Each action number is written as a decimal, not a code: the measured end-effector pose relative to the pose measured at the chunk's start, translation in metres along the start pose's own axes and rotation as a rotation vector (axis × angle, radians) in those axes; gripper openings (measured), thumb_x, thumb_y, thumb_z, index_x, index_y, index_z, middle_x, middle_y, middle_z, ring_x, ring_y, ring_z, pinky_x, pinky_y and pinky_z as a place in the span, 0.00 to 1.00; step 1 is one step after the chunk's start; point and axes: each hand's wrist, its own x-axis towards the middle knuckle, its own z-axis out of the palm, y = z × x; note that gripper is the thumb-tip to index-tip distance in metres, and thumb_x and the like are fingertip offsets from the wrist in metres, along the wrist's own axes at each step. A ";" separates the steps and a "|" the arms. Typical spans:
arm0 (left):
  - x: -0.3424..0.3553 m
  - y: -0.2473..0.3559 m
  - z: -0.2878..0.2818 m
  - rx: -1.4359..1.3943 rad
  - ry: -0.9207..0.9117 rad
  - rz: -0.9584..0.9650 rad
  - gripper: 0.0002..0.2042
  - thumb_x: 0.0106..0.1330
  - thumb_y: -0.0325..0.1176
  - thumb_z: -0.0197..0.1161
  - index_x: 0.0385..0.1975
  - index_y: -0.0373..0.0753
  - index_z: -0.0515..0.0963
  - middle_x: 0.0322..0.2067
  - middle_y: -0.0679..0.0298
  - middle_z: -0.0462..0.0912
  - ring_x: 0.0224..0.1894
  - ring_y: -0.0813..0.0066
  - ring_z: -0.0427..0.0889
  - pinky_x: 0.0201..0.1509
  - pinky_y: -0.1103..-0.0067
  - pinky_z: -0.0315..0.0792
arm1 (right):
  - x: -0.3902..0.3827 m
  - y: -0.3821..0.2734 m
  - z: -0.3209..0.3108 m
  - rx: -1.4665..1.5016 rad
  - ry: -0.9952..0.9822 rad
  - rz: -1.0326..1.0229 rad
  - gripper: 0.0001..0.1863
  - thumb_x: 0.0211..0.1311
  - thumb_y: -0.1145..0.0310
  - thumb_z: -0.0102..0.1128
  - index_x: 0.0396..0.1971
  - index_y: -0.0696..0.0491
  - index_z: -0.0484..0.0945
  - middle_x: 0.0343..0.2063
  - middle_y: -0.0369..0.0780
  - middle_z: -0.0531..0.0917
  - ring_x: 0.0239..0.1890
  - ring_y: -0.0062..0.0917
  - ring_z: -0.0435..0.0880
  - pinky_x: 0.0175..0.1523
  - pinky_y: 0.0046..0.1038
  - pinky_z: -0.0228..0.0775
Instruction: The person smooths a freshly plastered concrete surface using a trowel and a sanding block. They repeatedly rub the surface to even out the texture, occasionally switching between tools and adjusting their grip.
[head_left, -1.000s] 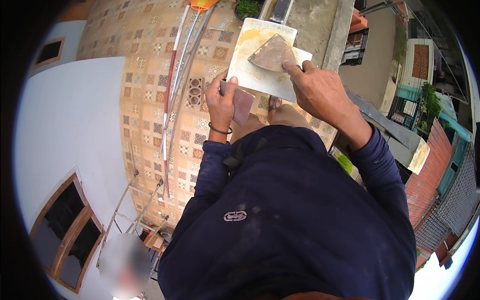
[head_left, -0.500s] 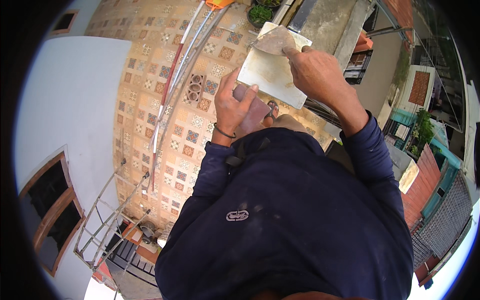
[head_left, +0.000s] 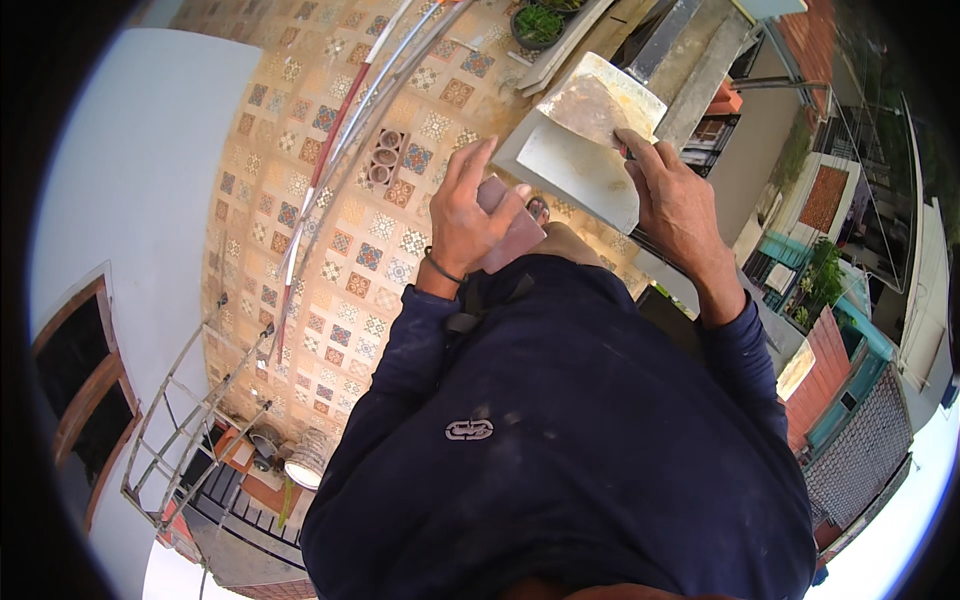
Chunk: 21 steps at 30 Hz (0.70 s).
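Observation:
My left hand (head_left: 468, 215) has its thumb over a reddish-brown rectangular sheet (head_left: 518, 235), which looks like sandpaper, and keeps it against the palm; the index finger points up and away. My right hand (head_left: 678, 200) pinches the handle end of a putty knife (head_left: 592, 105) with a broad, stained metal blade. That blade lies over a pale white-grey tray-like board (head_left: 575, 165), smeared with dried residue, in front of me and right of the left hand. Most of the knife's handle is hidden by my fingers.
Below is a patterned tile floor (head_left: 370, 255). Long poles (head_left: 335, 150) lie on it beside a block with round holes (head_left: 385, 157). A potted plant (head_left: 538, 25) stands ahead near a concrete ledge (head_left: 705, 75). Metal scaffolding (head_left: 190, 420) leans by the white wall at left.
The putty knife, the board and my right hand have shifted right and a little nearer. My left hand still holds the sheet, its index finger more raised.

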 end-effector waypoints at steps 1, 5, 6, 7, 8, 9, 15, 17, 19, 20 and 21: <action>-0.002 0.002 -0.003 -0.002 0.013 0.013 0.34 0.65 0.40 0.79 0.69 0.31 0.77 0.64 0.46 0.81 0.63 0.45 0.85 0.64 0.62 0.81 | -0.016 -0.008 -0.001 -0.041 -0.058 0.009 0.20 0.83 0.63 0.58 0.69 0.44 0.77 0.36 0.47 0.84 0.35 0.44 0.90 0.35 0.45 0.81; -0.008 0.012 -0.006 0.055 0.009 0.158 0.35 0.64 0.39 0.79 0.70 0.32 0.77 0.67 0.47 0.80 0.66 0.47 0.84 0.63 0.63 0.83 | -0.025 -0.028 0.003 -0.084 -0.134 -0.040 0.22 0.82 0.59 0.61 0.71 0.41 0.78 0.30 0.43 0.79 0.27 0.39 0.87 0.29 0.41 0.80; -0.009 0.014 -0.005 0.030 0.017 0.188 0.35 0.65 0.40 0.79 0.70 0.31 0.76 0.67 0.46 0.80 0.65 0.47 0.84 0.63 0.62 0.83 | -0.018 -0.029 0.005 -0.104 -0.095 -0.019 0.23 0.82 0.59 0.61 0.72 0.40 0.78 0.31 0.42 0.80 0.27 0.39 0.87 0.30 0.41 0.79; -0.010 0.015 -0.005 0.009 0.021 0.205 0.35 0.65 0.40 0.79 0.70 0.31 0.76 0.67 0.45 0.79 0.65 0.46 0.84 0.62 0.62 0.84 | -0.008 -0.027 0.008 -0.104 -0.092 -0.010 0.24 0.82 0.59 0.61 0.73 0.40 0.78 0.31 0.42 0.80 0.27 0.39 0.86 0.31 0.41 0.79; -0.011 0.016 -0.004 -0.016 0.023 0.219 0.35 0.65 0.40 0.79 0.70 0.30 0.76 0.67 0.45 0.79 0.65 0.45 0.84 0.62 0.62 0.84 | 0.000 -0.025 0.010 -0.105 -0.064 0.006 0.24 0.82 0.58 0.61 0.74 0.40 0.78 0.32 0.42 0.81 0.27 0.39 0.86 0.31 0.41 0.78; -0.012 0.016 -0.005 -0.005 0.049 0.225 0.36 0.65 0.40 0.78 0.71 0.30 0.76 0.67 0.44 0.79 0.66 0.44 0.84 0.63 0.62 0.84 | 0.008 -0.021 0.012 -0.090 0.014 0.017 0.25 0.82 0.57 0.62 0.75 0.39 0.77 0.30 0.41 0.80 0.25 0.40 0.85 0.31 0.41 0.78; -0.021 0.006 -0.014 -0.016 0.164 0.146 0.36 0.67 0.41 0.78 0.70 0.27 0.75 0.66 0.41 0.78 0.68 0.41 0.80 0.71 0.59 0.76 | 0.015 0.005 0.018 -0.094 -0.099 -0.151 0.27 0.83 0.58 0.60 0.78 0.37 0.75 0.29 0.42 0.80 0.24 0.39 0.83 0.30 0.41 0.77; -0.024 0.003 -0.017 0.001 0.161 0.113 0.34 0.67 0.39 0.78 0.69 0.27 0.75 0.66 0.41 0.78 0.67 0.42 0.81 0.70 0.59 0.77 | 0.022 0.015 0.019 -0.065 -0.056 -0.098 0.26 0.84 0.58 0.58 0.77 0.37 0.75 0.29 0.42 0.80 0.24 0.39 0.83 0.30 0.42 0.76; -0.027 0.002 -0.019 0.009 0.157 0.078 0.32 0.68 0.37 0.78 0.68 0.27 0.77 0.65 0.42 0.80 0.66 0.44 0.82 0.69 0.59 0.77 | 0.028 0.021 0.019 -0.024 -0.017 -0.088 0.25 0.85 0.57 0.57 0.76 0.38 0.76 0.29 0.43 0.81 0.25 0.40 0.85 0.30 0.42 0.77; -0.027 0.002 -0.020 0.013 0.149 0.071 0.32 0.68 0.36 0.77 0.68 0.27 0.77 0.64 0.43 0.80 0.66 0.44 0.82 0.69 0.60 0.77 | 0.030 0.022 0.018 -0.012 0.001 -0.118 0.25 0.84 0.55 0.57 0.75 0.39 0.76 0.29 0.44 0.83 0.25 0.41 0.87 0.29 0.43 0.79; -0.028 0.003 -0.020 0.011 0.134 0.069 0.31 0.67 0.36 0.77 0.68 0.27 0.77 0.64 0.43 0.81 0.66 0.44 0.82 0.69 0.60 0.78 | 0.032 0.024 0.017 -0.033 -0.064 -0.129 0.24 0.85 0.56 0.57 0.76 0.39 0.77 0.30 0.45 0.83 0.27 0.42 0.87 0.31 0.43 0.79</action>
